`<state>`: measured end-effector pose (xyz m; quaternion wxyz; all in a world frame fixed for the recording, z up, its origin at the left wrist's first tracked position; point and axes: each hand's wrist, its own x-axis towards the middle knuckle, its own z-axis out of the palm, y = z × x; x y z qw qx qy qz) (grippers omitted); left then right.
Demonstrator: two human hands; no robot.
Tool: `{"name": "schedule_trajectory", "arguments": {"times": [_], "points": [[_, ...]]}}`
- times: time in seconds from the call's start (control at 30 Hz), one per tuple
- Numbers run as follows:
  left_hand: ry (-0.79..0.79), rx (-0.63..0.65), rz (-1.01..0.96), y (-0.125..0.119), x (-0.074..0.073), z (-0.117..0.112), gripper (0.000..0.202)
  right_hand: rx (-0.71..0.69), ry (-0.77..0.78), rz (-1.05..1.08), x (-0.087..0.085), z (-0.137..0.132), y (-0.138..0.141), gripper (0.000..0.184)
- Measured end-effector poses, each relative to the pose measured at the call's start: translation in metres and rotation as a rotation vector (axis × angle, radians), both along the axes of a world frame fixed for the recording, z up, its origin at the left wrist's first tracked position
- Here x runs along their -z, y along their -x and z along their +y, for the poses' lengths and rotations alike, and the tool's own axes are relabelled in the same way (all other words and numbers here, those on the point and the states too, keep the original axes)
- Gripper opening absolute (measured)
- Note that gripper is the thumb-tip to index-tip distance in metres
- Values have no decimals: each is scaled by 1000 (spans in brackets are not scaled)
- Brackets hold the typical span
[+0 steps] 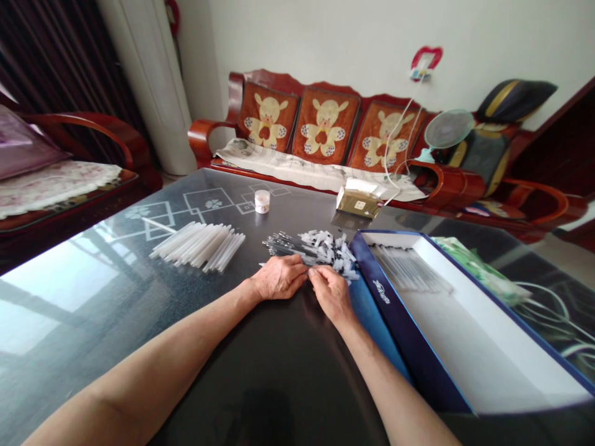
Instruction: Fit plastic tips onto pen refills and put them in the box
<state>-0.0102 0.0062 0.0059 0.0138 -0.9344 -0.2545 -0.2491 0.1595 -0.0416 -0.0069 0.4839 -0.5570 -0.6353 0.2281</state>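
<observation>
My left hand (282,277) and my right hand (331,292) meet over the near part of the dark table, both with fingers closed in a pinch. What they hold between them is too small and covered to make out. A small pale tip (261,264) shows at the left side of my left hand. Just beyond the hands lies a heap of thin grey rods like pen refills (290,243) with small white plastic pieces (331,249). To the left is a pile of translucent white tubes (199,244).
A long blue-edged box (474,322) with white inside stands right, holding a row of thin grey sticks (411,269). Farther back on the table (218,384) are a small white cup (262,202) and a tissue pack (359,199). A green package (483,269) and white cable (553,303) lie beyond the box.
</observation>
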Motion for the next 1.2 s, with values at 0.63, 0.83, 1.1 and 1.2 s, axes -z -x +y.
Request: {"name": "schedule_trajectory", "arguments": {"times": [0.63, 0.83, 1.1, 1.2], "points": [[1093, -143, -1039, -11, 8, 6, 45, -101, -22, 29, -6, -7, 7, 28], [1249, -61, -1101, -13, 6, 11, 46, -174, -123, -160, -4, -12, 15, 19], [106, -264, -312, 1, 11, 9, 33, 112, -191, -559, -27, -15, -32, 24], [3, -247, -182, 2, 10, 7, 31, 151, -36, -784, -25, -16, -54, 28]]}}
